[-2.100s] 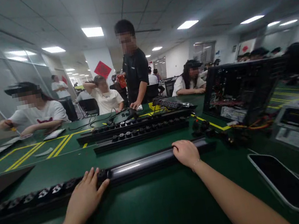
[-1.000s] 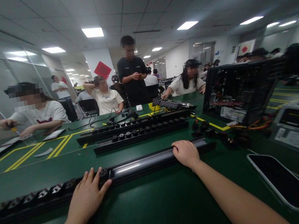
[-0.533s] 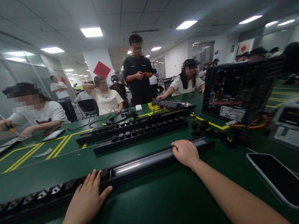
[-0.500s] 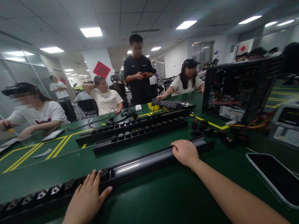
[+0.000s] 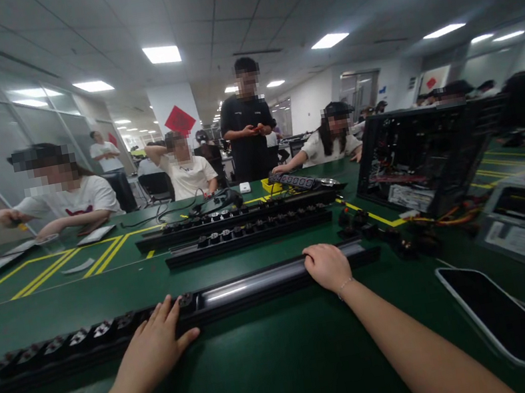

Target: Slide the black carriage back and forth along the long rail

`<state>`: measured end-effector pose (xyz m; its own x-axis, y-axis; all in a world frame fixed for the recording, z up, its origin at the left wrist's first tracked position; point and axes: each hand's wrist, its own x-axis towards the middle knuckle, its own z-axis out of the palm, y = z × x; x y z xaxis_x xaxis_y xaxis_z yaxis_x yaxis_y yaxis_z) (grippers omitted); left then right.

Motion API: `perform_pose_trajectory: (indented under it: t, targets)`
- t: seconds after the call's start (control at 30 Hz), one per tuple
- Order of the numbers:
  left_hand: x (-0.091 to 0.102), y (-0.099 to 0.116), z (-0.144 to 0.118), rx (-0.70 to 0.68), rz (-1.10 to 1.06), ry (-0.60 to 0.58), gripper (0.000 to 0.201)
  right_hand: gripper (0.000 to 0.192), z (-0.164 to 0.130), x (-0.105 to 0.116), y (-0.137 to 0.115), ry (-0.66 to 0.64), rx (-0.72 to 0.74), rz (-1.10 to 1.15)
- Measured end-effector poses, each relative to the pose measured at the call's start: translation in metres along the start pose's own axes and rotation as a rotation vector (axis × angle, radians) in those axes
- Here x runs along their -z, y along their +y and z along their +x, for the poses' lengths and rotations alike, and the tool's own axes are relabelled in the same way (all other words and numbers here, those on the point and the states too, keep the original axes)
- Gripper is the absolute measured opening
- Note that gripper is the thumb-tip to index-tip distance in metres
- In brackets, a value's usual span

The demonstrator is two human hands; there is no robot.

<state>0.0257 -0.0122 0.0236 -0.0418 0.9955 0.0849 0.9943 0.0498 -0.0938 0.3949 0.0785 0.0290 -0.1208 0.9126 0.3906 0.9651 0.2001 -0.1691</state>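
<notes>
Under both hands' fingers [image 5: 174,308], long black power strip [image 5: 252,285]

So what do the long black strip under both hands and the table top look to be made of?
Strip: probably painted or anodised metal casing, given the long straight glossy streak along its bare stretch; the sockets look like black plastic. The left hand rests at the sockets, the right hand on the bare part. Table: a dark green matte mat, rubber or vinyl by its soft dull sheen; the pictures leave open which.
</notes>
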Motion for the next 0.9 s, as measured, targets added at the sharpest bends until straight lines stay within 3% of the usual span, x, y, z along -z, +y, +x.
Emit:
perform_pose_trajectory:
  t: [0.37, 0.9]
  targets:
    - [-0.010, 0.004, 0.001, -0.066, -0.014, 0.112, 0.084, 0.034, 0.000, 0.001, 0.000, 0.002, 0.004, 0.013]
    - [-0.007, 0.008, 0.001, -0.045, -0.049, 0.092, 0.078, 0.033, 0.000, 0.001, 0.000, 0.008, 0.007, 0.013]
